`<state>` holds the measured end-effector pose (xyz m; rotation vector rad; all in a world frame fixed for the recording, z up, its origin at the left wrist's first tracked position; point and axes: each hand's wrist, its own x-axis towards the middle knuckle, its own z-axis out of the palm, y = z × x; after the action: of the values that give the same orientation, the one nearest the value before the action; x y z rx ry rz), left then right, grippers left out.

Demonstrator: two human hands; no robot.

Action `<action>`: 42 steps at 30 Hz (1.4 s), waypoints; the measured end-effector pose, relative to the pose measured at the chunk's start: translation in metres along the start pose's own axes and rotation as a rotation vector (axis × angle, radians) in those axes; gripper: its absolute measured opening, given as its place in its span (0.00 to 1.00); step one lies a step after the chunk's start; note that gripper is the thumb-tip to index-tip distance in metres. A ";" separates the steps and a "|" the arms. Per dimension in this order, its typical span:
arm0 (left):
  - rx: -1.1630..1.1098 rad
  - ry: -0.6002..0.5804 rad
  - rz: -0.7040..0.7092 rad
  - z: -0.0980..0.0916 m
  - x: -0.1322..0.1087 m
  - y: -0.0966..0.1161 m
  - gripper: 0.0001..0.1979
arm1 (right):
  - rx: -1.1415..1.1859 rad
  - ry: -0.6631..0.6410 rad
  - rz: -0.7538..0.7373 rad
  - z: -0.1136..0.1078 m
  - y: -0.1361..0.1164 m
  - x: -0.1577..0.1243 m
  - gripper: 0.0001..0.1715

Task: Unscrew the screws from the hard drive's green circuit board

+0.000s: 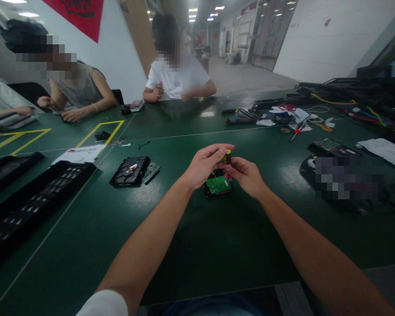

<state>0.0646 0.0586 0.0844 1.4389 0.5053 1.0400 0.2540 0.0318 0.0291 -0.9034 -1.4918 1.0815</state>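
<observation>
My left hand (206, 164) and my right hand (246, 175) meet over a small hard drive (217, 186) that lies on the green table (197, 232) with its green circuit board facing up. Between the fingertips of both hands is a small tool with a yellow and black handle (228, 156), held upright above the drive. My left fingers curl round its top, my right fingers pinch it lower down. The tool's tip is hidden behind my fingers.
A second opened hard drive (130, 170) with a loose circuit board (150, 171) lies to the left. Black trays (36, 197) run along the left edge. Scissors, cables and screwdrivers (292, 116) clutter the far right. Three people sit across the table.
</observation>
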 end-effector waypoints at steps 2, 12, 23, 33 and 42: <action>-0.083 -0.009 -0.040 0.002 -0.001 0.003 0.12 | 0.013 -0.026 -0.001 0.000 0.002 0.000 0.18; -0.235 0.194 -0.080 0.015 -0.001 0.002 0.19 | 0.135 -0.009 0.013 0.004 -0.001 0.001 0.18; -0.275 0.170 -0.086 0.013 0.000 0.000 0.17 | 0.136 -0.003 0.015 0.002 0.002 0.000 0.19; -0.171 0.144 -0.035 0.012 0.000 -0.002 0.19 | 0.061 -0.012 0.020 0.000 0.000 0.002 0.17; -0.131 0.131 -0.026 0.012 -0.001 -0.002 0.15 | 0.063 -0.008 0.016 -0.002 0.000 0.002 0.18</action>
<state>0.0747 0.0517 0.0840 1.2511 0.5387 1.1312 0.2560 0.0337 0.0295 -0.8693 -1.4518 1.1383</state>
